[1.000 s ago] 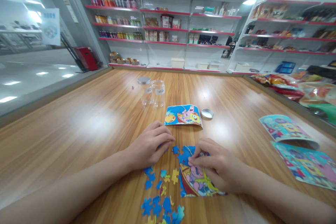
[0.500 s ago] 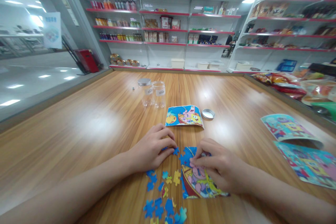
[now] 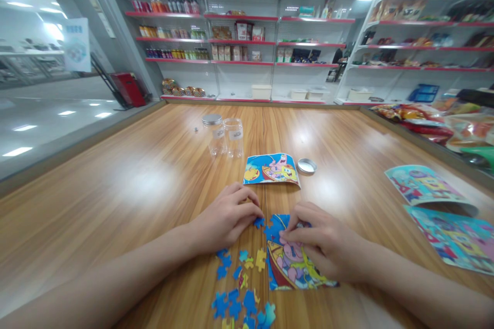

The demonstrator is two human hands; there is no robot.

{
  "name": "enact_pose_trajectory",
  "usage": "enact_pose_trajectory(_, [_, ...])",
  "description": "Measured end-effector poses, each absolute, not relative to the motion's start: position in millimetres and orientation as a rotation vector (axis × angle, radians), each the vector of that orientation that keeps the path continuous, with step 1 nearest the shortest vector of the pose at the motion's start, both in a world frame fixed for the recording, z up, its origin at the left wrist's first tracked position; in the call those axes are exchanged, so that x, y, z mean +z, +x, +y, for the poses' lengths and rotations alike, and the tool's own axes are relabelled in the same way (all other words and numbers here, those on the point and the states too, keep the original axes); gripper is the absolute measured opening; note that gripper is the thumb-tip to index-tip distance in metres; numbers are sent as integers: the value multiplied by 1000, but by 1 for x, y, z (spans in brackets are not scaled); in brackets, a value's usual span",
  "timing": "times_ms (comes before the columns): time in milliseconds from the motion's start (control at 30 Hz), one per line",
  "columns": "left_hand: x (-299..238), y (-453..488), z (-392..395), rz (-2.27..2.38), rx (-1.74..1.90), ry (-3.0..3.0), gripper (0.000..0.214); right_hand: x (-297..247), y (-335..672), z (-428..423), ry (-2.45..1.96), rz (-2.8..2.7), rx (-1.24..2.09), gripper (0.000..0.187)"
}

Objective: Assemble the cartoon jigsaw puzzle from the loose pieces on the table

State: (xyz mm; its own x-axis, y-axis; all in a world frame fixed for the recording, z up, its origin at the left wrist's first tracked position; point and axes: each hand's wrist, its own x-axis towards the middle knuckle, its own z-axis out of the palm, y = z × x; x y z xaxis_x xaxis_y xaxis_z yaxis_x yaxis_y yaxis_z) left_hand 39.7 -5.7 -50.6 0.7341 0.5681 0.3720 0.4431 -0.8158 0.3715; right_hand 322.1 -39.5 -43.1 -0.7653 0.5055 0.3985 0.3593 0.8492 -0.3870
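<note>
A partly built cartoon jigsaw (image 3: 295,267) lies on the wooden table (image 3: 135,180) in front of me. My right hand (image 3: 320,239) rests on its upper part, fingers curled and pinched at the blue top edge. My left hand (image 3: 227,218) is closed, its fingertips pinching a small blue puzzle piece (image 3: 258,222) just left of the jigsaw's top corner. Several loose blue and yellow pieces (image 3: 241,288) are scattered below my left hand. A printed reference picture (image 3: 270,169) lies beyond both hands.
Two clear jars (image 3: 226,137), one capped, stand further back, with a loose metal lid (image 3: 306,166) right of the picture. Colourful printed sheets (image 3: 436,205) lie at the right, snack bags (image 3: 432,123) beyond them. Store shelves (image 3: 247,36) line the back.
My left hand has slid right with the blue piece, bringing it up to the jigsaw's top left corner. My right hand has stayed on the jigsaw.
</note>
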Motion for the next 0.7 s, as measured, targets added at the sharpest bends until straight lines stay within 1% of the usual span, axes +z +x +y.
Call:
enact_pose_trajectory(167, [-49,40,-5,787,770,2565,19,-43,323,-39,-642,-2535,392,42])
enact_pose_trajectory(367, [-46,37,4,878,886,2098,13,-45,326,-37,-646,-2528,396,37])
enact_pose_trajectory(433, [-45,34,8,882,845,2013,13,-46,328,-36,-634,-2524,397,36])
enact_pose_trajectory(567, [-40,28,12,841,729,2022,12,-49,331,-35,-602,-2517,402,34])
enact_pose_trajectory(700, [-17,24,6,710,525,2130,11,-51,331,-33,-599,-2506,417,35])
